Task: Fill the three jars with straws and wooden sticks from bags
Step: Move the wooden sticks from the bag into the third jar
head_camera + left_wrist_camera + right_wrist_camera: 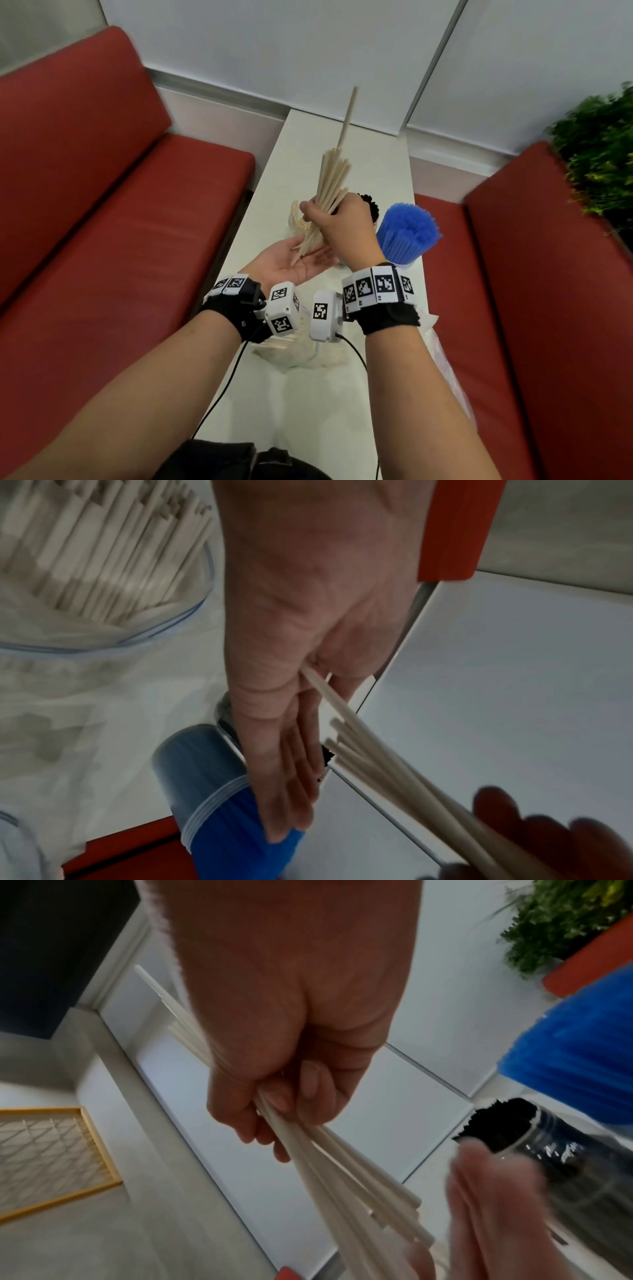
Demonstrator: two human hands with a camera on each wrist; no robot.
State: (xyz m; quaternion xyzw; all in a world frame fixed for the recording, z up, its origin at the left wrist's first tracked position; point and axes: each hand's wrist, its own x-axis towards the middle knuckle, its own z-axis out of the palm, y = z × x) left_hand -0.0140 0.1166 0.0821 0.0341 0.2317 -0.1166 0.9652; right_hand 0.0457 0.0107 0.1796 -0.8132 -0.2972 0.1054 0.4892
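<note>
Bundle of pale sticks stood mid-frame, fanned and uneven, one poking well above the rest. Right hand was fisted round its middle; left hand lay flat, palm up, under the lower ends w/ tips touching it, prob. to tap them level before jarring. Just right: jar of blue straws; a jar of black ones sat behind the fist, crowding the drop. Bag of sticks lay on the table, lower centre.
</note>
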